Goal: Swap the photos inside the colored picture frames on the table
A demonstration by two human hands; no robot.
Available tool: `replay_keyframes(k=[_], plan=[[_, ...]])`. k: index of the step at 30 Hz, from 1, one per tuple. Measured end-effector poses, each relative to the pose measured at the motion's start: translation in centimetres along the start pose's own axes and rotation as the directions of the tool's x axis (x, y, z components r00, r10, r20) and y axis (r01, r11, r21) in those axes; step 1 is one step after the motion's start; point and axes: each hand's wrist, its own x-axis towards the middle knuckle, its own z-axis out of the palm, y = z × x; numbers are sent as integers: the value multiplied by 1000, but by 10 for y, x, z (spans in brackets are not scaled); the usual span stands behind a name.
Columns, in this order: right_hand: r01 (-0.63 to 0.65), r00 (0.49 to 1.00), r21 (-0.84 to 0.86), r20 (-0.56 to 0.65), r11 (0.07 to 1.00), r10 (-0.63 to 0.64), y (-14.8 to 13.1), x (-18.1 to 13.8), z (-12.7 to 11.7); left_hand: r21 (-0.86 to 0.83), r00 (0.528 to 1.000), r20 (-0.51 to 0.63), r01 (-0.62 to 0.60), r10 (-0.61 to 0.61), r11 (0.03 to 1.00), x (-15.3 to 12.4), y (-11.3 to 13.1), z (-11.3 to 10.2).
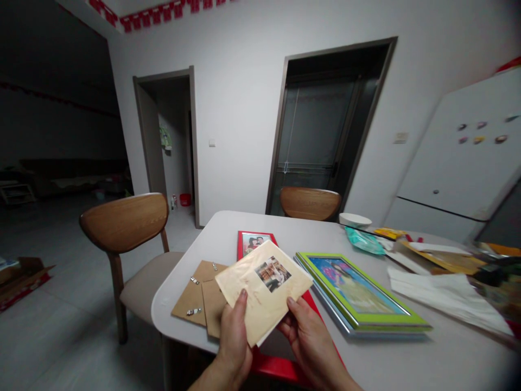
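Both my left hand (236,336) and my right hand (307,331) pinch the near edges of a cream-coloured card (248,304) with a small printed photo on it. At least one more sheet shows beneath its lower edge. Under the card lies a red frame (280,365), mostly hidden. Brown backing boards (189,298) with metal clips lie to the left, partly covered by the card. Behind it is a small red picture frame (241,245) holding a photo. On the right, a green picture frame (354,309) rests on a blue-and-silver one (344,326).
White paper (443,293), a teal plastic packet (364,240), a white bowl (355,220) and yellow envelopes (443,258) crowd the table's right side. One wooden chair (126,222) stands left of the table, another (311,203) behind it.
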Motion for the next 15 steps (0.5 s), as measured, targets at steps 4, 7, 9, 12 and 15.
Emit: replay_keyframes(k=[4, 7, 9, 12, 15], plan=[[38, 997, 27, -73, 999, -36, 1, 0, 0, -28, 1000, -20, 15, -16, 999, 0, 1, 2], [14, 1000, 30, -19, 999, -13, 3, -3, 3, -3, 998, -68, -10, 9, 1000, 3, 2, 4], [-21, 1000, 8, 14, 1000, 21, 5, -6, 5, 0, 996, -80, -41, 41, 999, 6, 4, 4], [-43, 999, -17, -7, 999, 43, 5, -8, 7, 5, 997, -63, -51, 52, 999, 9, 7, 3], [-20, 1000, -10, -22, 1000, 20, 3, -8, 10, 13, 998, -26, -59, 59, 998, 10, 10, 3]])
